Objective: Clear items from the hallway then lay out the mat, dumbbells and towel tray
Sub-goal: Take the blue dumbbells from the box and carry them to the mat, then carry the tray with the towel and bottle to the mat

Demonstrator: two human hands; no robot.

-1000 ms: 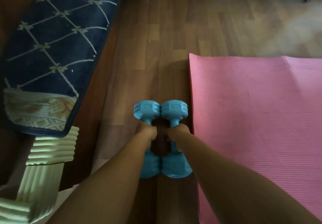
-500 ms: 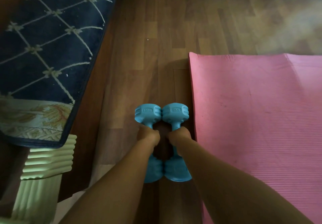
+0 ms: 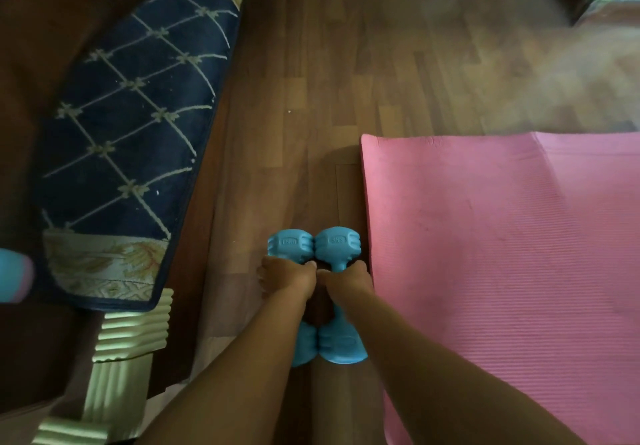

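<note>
Two light-blue dumbbells lie side by side on the wooden floor, just left of the pink mat (image 3: 502, 254). My left hand (image 3: 287, 280) is wrapped around the handle of the left dumbbell (image 3: 290, 244). My right hand (image 3: 348, 280) grips the handle of the right dumbbell (image 3: 337, 242), which lies close along the mat's left edge. The far heads touch each other; the near heads show below my wrists. The mat lies flat and unrolled. No towel tray is in view.
A navy rug (image 3: 131, 139) with a cream lattice pattern lies at the left. A pale green ribbed furniture leg (image 3: 121, 347) stands at the lower left. A blurred blue and pink object (image 3: 12, 280) sits at the left edge. Bare wooden floor (image 3: 381, 63) extends ahead.
Both hands stay on the dumbbell handles, and the dumbbells keep their place by the mat. The view has tilted up, showing more of the rug and floor.
</note>
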